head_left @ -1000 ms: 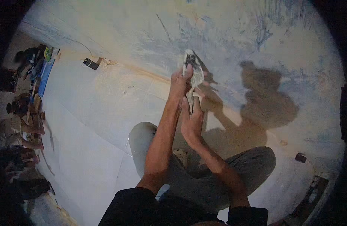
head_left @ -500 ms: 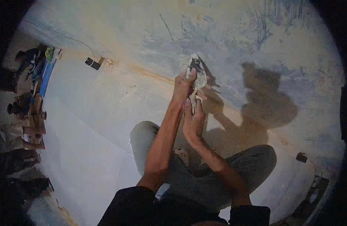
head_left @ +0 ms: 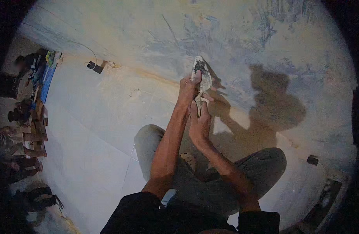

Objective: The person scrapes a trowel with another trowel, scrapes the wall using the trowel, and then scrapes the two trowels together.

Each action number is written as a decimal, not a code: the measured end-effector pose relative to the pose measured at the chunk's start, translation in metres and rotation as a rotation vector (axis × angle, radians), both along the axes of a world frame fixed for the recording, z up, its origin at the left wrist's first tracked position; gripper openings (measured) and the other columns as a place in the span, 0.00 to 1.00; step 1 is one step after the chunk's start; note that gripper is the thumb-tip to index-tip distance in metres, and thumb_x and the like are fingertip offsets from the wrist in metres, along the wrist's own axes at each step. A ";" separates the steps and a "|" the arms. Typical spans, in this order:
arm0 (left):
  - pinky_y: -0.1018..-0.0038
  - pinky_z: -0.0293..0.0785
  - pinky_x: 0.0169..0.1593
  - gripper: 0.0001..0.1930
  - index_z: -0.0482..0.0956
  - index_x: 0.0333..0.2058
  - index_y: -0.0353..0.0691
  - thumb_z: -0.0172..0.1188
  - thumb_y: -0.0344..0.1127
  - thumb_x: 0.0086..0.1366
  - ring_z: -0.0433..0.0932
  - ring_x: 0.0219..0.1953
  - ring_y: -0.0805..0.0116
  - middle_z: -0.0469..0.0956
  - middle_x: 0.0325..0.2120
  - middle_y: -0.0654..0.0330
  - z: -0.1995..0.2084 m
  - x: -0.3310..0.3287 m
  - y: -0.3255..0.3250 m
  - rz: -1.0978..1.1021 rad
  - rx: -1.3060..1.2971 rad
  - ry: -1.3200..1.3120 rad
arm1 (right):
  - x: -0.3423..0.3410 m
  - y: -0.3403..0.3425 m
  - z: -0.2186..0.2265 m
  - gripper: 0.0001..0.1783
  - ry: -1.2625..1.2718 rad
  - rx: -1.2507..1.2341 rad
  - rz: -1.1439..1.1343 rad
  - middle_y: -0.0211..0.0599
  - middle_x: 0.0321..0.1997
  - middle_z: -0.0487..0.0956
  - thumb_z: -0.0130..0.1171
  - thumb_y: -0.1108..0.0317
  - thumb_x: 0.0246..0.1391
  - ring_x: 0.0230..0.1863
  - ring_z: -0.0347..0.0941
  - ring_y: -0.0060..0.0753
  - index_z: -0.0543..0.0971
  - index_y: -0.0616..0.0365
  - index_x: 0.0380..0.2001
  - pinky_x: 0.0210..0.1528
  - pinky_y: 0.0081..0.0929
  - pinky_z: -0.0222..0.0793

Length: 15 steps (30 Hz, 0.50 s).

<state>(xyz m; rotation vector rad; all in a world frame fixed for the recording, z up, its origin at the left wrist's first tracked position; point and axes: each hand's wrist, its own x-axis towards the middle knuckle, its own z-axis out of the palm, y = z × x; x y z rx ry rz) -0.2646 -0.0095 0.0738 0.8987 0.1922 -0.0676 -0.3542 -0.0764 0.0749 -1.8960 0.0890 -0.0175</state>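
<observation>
Both my hands are on one trowel [head_left: 204,81], a pointed blade smeared with white and dark plaster, in front of the wall [head_left: 234,43]. My right hand [head_left: 200,123] is closed round its pale, caked handle. Higher up, my left hand [head_left: 189,86] grips the blade, its thumb lying on the smeared face and the other fingers hidden behind. The tip points up and away from me, toward the wall, which is patchy with bluish and cream marks. Whether the blade touches the wall I cannot tell.
Pale tiles cover the floor [head_left: 93,128], and my bent knees are below my hands. A small black box [head_left: 94,67] with a cable sits at the wall's foot. Clutter and cardboard [head_left: 34,136] line the far left. Another small dark object [head_left: 312,160] lies at right.
Hardly anything differs. The trowel and both hands keep the same grip, with only a very slight shift to the left in the picture.
</observation>
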 end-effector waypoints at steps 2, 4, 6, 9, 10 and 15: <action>0.60 0.83 0.21 0.21 0.70 0.46 0.35 0.55 0.49 0.66 0.81 0.29 0.58 0.79 0.35 0.48 0.002 0.004 0.013 -0.052 -0.016 -0.076 | -0.003 0.005 0.006 0.22 -0.030 -0.039 -0.031 0.52 0.38 0.76 0.45 0.55 0.65 0.38 0.73 0.44 0.69 0.67 0.45 0.45 0.40 0.65; 0.60 0.83 0.21 0.20 0.70 0.45 0.35 0.54 0.48 0.66 0.81 0.28 0.57 0.79 0.35 0.47 0.004 0.007 0.015 -0.066 -0.064 -0.044 | 0.005 0.004 0.009 0.24 0.042 0.096 0.043 0.53 0.39 0.76 0.44 0.52 0.65 0.39 0.73 0.46 0.69 0.66 0.47 0.46 0.40 0.64; 0.62 0.83 0.20 0.20 0.69 0.45 0.35 0.53 0.48 0.67 0.81 0.28 0.56 0.79 0.36 0.47 0.000 0.006 0.011 -0.088 -0.071 -0.028 | 0.003 -0.001 0.011 0.25 0.076 0.084 0.040 0.53 0.39 0.76 0.44 0.52 0.65 0.39 0.73 0.46 0.69 0.66 0.48 0.46 0.40 0.64; 0.64 0.83 0.21 0.20 0.69 0.45 0.36 0.52 0.48 0.67 0.81 0.29 0.58 0.79 0.35 0.48 0.004 0.003 0.008 -0.077 -0.080 -0.038 | 0.006 -0.005 0.018 0.26 0.128 0.050 0.082 0.54 0.38 0.76 0.44 0.52 0.65 0.40 0.73 0.46 0.68 0.67 0.50 0.46 0.41 0.65; 0.64 0.83 0.21 0.20 0.70 0.45 0.36 0.53 0.48 0.67 0.81 0.29 0.59 0.79 0.35 0.49 0.003 0.006 0.010 -0.065 -0.073 -0.065 | 0.003 -0.006 0.022 0.26 0.170 0.022 0.122 0.54 0.39 0.76 0.44 0.52 0.65 0.42 0.73 0.47 0.68 0.67 0.51 0.47 0.41 0.65; 0.81 0.55 0.17 0.12 0.78 0.35 0.39 0.57 0.43 0.66 0.60 0.15 0.83 0.69 0.16 0.72 -0.049 0.003 0.014 0.101 0.166 0.052 | -0.010 0.006 -0.005 0.27 0.136 0.113 0.052 0.51 0.36 0.76 0.44 0.52 0.65 0.40 0.73 0.43 0.68 0.69 0.51 0.45 0.41 0.66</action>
